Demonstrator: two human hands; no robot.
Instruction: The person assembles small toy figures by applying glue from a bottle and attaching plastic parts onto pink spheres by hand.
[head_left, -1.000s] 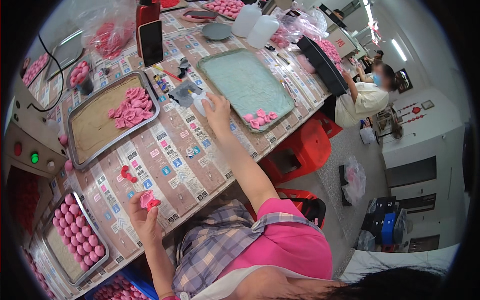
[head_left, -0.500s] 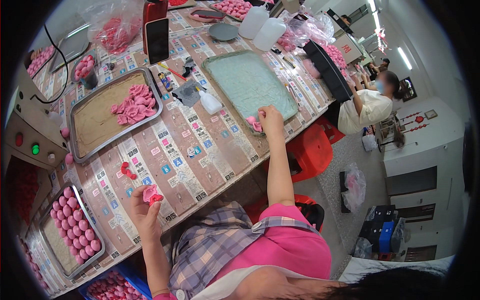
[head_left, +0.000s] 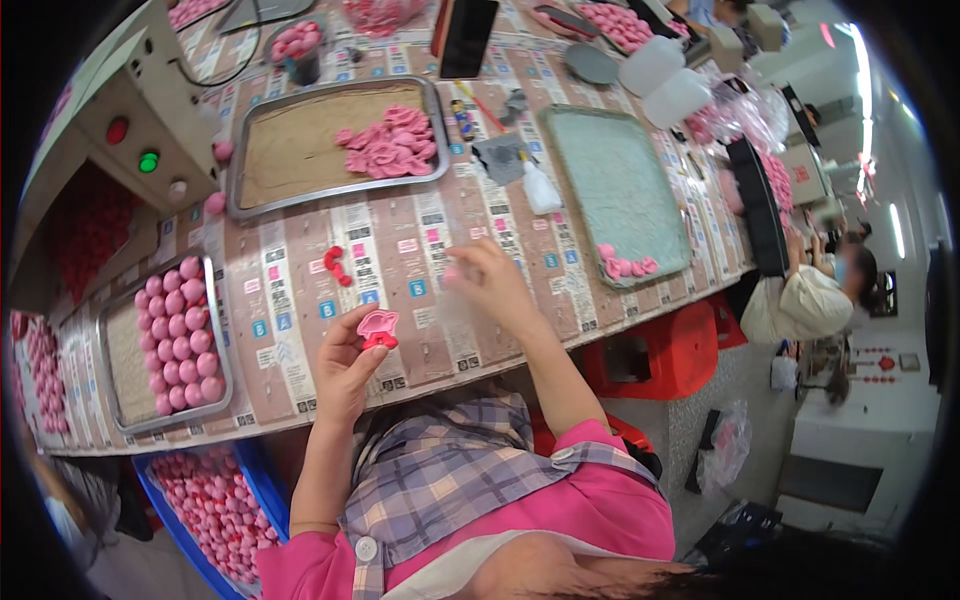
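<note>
Near the table's front edge, my left hand (head_left: 348, 365) pinches a pink hollow, petal-edged piece with a red lower part (head_left: 378, 328) between thumb and fingers. My right hand (head_left: 490, 285) is over the table to the right of it, fingers bent and smeared by motion. A pinkish blur shows at its fingertips; whether it holds something I cannot make out. Several small pink lumps (head_left: 628, 267) lie along the near edge of a pale green cloth-lined tray (head_left: 625, 190). Beyond my left hand, small red pieces (head_left: 337, 266) rest on the table.
A brown-lined metal tray (head_left: 290, 150) bears crumpled pink pieces (head_left: 395, 145). At left, another tray (head_left: 125, 365) holds pink balls, near a machine (head_left: 130, 100) with lit buttons. A white squeeze bottle (head_left: 541, 188) and a phone (head_left: 467, 38) stand farther back. A blue crate (head_left: 262, 475) is below.
My right hand has left the green tray and come back toward my left hand. Several pink lumps now show at that tray's edge. The view has turned left; my left hand keeps its piece.
</note>
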